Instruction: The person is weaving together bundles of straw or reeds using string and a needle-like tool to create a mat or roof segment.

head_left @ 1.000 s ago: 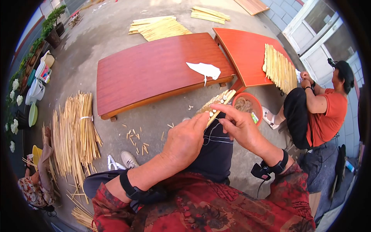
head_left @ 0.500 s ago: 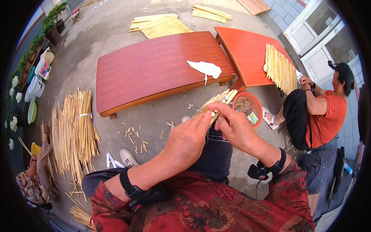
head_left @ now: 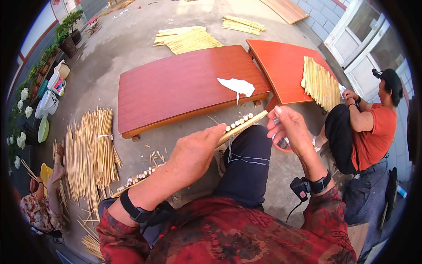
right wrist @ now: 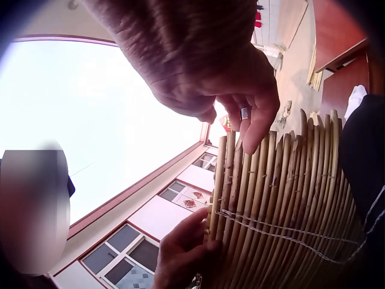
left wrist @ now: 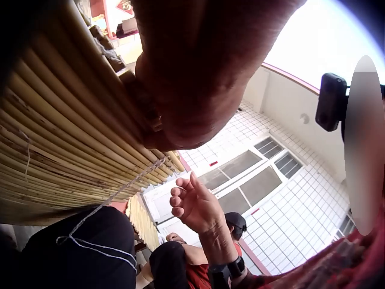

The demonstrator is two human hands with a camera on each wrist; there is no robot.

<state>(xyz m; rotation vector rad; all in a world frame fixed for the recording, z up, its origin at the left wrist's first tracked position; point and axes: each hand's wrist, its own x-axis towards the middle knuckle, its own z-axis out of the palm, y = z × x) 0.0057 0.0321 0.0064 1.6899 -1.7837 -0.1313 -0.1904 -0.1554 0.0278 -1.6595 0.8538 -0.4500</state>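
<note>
A mat of tan stalks (head_left: 242,126) (left wrist: 66,114) (right wrist: 271,186) lies slanting over the person's lap, its cut ends showing in a row. The left hand (head_left: 193,152) (left wrist: 192,90) (right wrist: 180,253) grips its edge, thumb on one face. Just off the far end of the edge stalk is the right hand (head_left: 290,130) (left wrist: 201,208) (right wrist: 204,66), raised, with fingers loosely bent and thumb apart; no held item can be made out. In the right wrist view it wears a ring. Pale string (head_left: 250,159) (left wrist: 102,245) (right wrist: 295,232) runs across the stalks and over the dark trouser leg.
Two low red tables (head_left: 189,83) (head_left: 281,75) stand ahead, one bearing white cloth (head_left: 237,86). Stalk bundles (head_left: 90,154) lie left. At right a seated person in orange (head_left: 378,127) works on another mat (head_left: 318,83); another person sits at left.
The right hand has left the stalk ends near the left hand and moved right, its fingers spreading apart. The mat's long edge now shows, and the left hand has shifted slightly left.
</note>
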